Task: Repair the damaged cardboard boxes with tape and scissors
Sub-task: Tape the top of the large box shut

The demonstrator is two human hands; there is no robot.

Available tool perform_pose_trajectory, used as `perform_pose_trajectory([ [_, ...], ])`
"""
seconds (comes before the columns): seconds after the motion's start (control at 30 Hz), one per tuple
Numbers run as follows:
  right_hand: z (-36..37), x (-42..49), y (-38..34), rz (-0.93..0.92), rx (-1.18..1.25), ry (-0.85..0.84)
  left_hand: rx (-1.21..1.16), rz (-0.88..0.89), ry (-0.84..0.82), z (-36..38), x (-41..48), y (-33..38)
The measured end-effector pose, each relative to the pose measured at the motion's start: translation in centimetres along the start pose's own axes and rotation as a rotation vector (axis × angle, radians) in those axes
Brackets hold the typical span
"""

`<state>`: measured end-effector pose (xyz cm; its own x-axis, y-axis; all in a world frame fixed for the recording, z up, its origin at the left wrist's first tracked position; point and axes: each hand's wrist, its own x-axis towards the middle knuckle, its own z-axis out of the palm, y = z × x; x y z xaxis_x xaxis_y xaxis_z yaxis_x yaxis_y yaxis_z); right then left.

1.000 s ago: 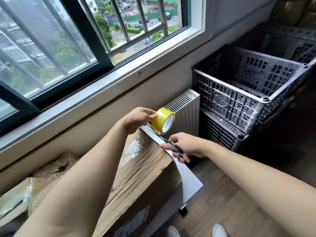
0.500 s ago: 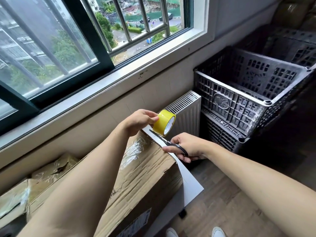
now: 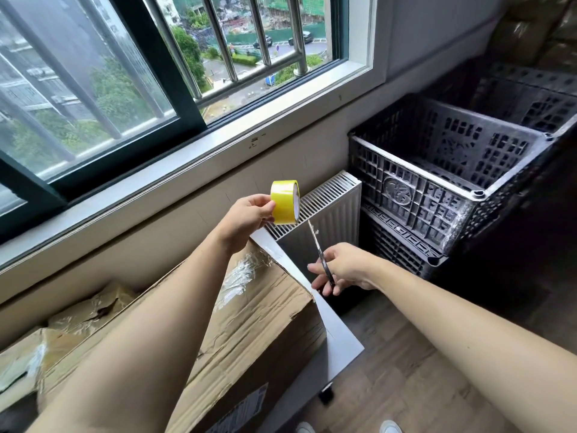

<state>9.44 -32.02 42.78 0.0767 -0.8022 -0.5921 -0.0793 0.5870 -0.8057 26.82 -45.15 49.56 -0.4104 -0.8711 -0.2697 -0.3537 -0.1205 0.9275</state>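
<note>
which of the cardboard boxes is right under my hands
The large cardboard box on the white board, with crinkled clear tape on top. The smaller crumpled box sits farther left by the wall.

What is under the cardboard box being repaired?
The cardboard box sits on a white board that juts out past its right end. A dark caster shows below the board's edge. The box covers the rest of the board.

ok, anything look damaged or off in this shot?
Yes. The big brown cardboard box under the left arm is creased, with a ragged torn edge at its right end and crinkled clear tape across the top. The smaller wrapped cardboard box beside it, by the wall, looks crumpled too. Nothing spilled.
</note>
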Motion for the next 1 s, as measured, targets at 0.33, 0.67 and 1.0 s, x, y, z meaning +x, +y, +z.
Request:
perform_pose_trajectory([
  [0.33, 4.6, 0.3, -5.8, -0.441, 0.043, 0.299, 0.204, 0.187, 0.35, -2.7, -3.6, 0.8],
  [0.67, 8.6, 1.9, -5.6, -0.397, -0.496, 0.373, 0.681, 0.213, 0.491, -4.6, -7.5, -3.2],
  [1.0, 7.4, 1.2, -6.5, -0.38, -0.609, 0.44, 0.558, 0.181, 0.517, -5.3, -7.2, -2.4],
])
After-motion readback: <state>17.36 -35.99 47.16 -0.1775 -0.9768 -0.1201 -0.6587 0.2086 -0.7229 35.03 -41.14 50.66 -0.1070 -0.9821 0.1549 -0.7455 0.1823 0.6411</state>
